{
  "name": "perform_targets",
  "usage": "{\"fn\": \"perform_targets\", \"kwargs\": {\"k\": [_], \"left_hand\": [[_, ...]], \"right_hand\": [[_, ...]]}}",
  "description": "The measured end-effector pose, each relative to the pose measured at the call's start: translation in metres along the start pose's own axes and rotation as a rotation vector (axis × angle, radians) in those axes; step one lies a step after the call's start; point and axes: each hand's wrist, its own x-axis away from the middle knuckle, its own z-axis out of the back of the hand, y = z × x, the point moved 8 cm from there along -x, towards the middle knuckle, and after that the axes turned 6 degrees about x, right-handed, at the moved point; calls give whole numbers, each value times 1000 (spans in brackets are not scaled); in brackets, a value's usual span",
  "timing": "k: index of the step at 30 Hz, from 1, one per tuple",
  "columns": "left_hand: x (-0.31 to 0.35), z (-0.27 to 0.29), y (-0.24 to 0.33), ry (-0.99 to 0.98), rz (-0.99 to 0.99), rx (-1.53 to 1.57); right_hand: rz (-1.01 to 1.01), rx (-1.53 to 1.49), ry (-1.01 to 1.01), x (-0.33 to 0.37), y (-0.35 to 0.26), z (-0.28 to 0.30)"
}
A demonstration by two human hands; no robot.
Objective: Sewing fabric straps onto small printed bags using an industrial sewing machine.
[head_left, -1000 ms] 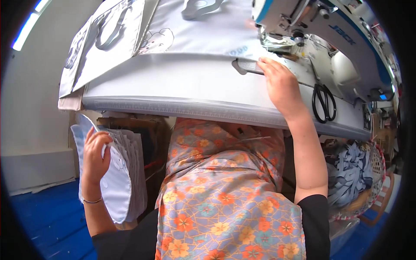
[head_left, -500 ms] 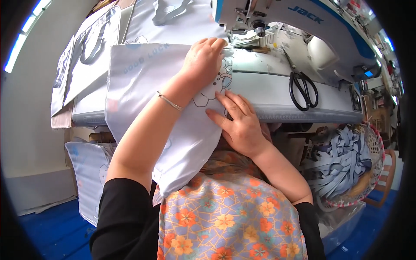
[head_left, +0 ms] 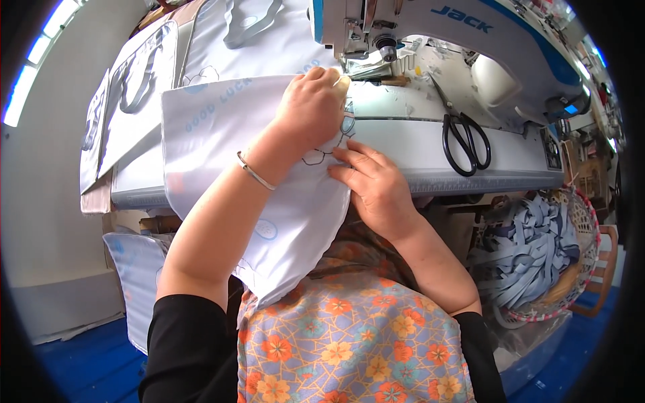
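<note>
A white printed fabric panel (head_left: pixel 215 141) lies over the front of the sewing table and hangs down onto my lap. My left hand (head_left: pixel 312 104) is closed on its upper right corner, just below the sewing machine's needle area (head_left: pixel 366 40). Something pale yellow covers one fingertip of that hand. My right hand (head_left: pixel 379 191) rests on the panel's right edge, fingers stretched out over the printed outline figure. The white and blue sewing machine (head_left: pixel 457 33) stands over the far side of the table.
Black-handled scissors (head_left: pixel 463 141) lie on the table at right. Below them stands a basket (head_left: pixel 591 235) of grey-blue fabric strips (head_left: pixel 531 248). More printed panels with grey straps (head_left: pixel 138 80) are spread at far left. Another panel (head_left: pixel 138 289) hangs below the table's left end.
The view has shifted slightly. My left hand stays on the panel's corner, its fingers more curled. My right hand remains at the edge, and the panel's right side is drawn slightly leftward.
</note>
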Motion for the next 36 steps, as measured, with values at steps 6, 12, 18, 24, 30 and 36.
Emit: {"fn": "perform_targets", "kwargs": {"k": [6,12,18,24,30,36], "left_hand": [[9,5,0,146,-64,25],[39,24,0,17,-47,117],[108,62,19,-250,-3,162],[164,96,55,-535,52,320],[174,92,14,-425,116,67],[148,98,-15,-263,157,-23]], "right_hand": [[-52,-1,57,-9,7,9],[-71,50,21,-1,4,12],[-37,100,14,6,6,13],[-34,102,-11,4,8,12],[-22,117,13,-3,9,12],[-12,138,29,-12,17,6]]}}
